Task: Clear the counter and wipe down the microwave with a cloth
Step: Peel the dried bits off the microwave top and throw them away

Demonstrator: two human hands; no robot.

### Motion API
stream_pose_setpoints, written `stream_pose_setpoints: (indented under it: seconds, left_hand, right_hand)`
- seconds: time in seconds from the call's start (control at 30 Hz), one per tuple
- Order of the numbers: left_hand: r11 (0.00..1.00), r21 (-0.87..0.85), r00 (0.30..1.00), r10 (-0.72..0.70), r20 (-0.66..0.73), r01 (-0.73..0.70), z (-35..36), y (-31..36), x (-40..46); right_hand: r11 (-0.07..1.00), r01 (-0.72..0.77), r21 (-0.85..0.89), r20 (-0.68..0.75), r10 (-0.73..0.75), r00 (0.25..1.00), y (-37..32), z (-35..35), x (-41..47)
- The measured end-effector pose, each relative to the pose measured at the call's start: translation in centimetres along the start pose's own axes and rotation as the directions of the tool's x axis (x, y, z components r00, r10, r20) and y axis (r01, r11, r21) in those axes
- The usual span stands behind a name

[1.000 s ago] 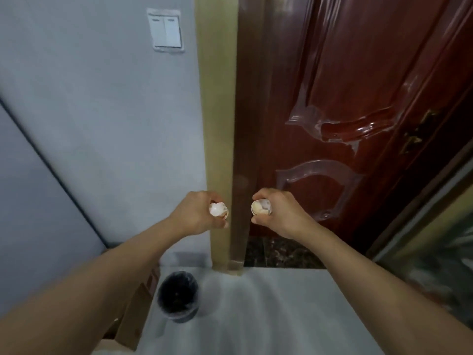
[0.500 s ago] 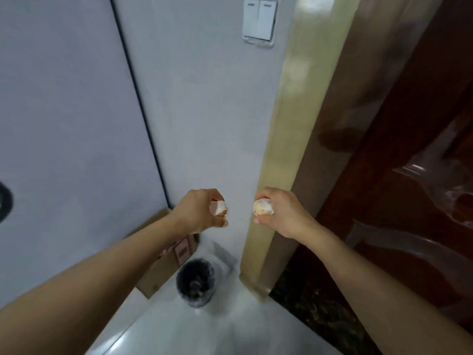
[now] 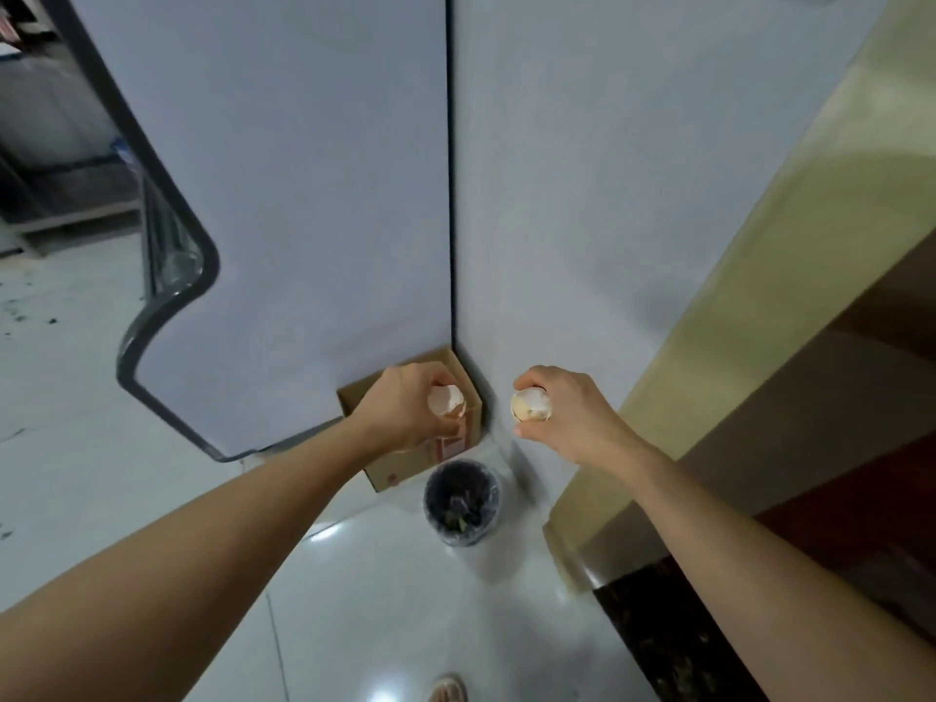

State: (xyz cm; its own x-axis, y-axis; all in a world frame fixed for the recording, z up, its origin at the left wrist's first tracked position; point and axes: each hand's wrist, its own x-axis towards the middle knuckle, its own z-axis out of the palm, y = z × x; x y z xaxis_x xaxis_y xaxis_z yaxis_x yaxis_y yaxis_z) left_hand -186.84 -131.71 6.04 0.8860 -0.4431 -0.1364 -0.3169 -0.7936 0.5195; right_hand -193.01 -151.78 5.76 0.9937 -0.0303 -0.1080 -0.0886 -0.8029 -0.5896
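My left hand (image 3: 405, 407) is closed around a broken eggshell (image 3: 446, 400), pale with a jagged orange edge. My right hand (image 3: 567, 412) grips a second eggshell (image 3: 530, 405), whitish and rounded. Both hands are held out in front of me at chest height, a short gap between them. Below and between them on the floor stands a small round bin (image 3: 462, 501) lined with a dark bag, with some scraps inside. Neither the counter nor the microwave is in view.
A brown cardboard box (image 3: 405, 466) sits in the wall corner just behind the bin. A yellow door frame (image 3: 709, 347) and a dark red door (image 3: 861, 448) rise on the right. White glossy floor tiles (image 3: 385, 600) lie below. A grey-edged panel (image 3: 167, 306) stands at left.
My view has swung left, away from the red door toward the wall corner. The bin and box now lie centred under my hands. Both hands still hold their eggshells.
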Motion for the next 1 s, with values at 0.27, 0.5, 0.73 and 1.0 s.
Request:
stream_pose_setpoints:
  seconds: [0.27, 0.5, 0.73, 1.0]
  left_hand:
    - [0.995, -0.046, 0.996, -0.092, 0.007, 0.092, 1.4, -3.8, 3.0]
    - [0.976, -0.128, 0.984, -0.180, -0.009, 0.178, 3.8, -5.5, 5.0]
    - [0.921, -0.206, 0.935, -0.349, -0.060, 0.331, 7.5, -6.3, 6.8]
    - [0.849, -0.253, 0.868, -0.493, -0.062, 0.465, 15.8, -9.5, 8.6]
  right_hand:
    - [1.000, 0.021, 0.010, 0.050, -0.021, 0.999, 0.3, 3.3, 4.6]
    - [0.997, 0.074, 0.035, 0.100, -0.077, 0.992, 2.2, 5.3, 8.0]
    - [0.991, 0.132, 0.033, 0.195, -0.136, 0.971, 5.3, 7.6, 11.9]
    - [0.989, 0.149, 0.012, 0.280, -0.146, 0.949, 11.0, 13.6, 15.3]
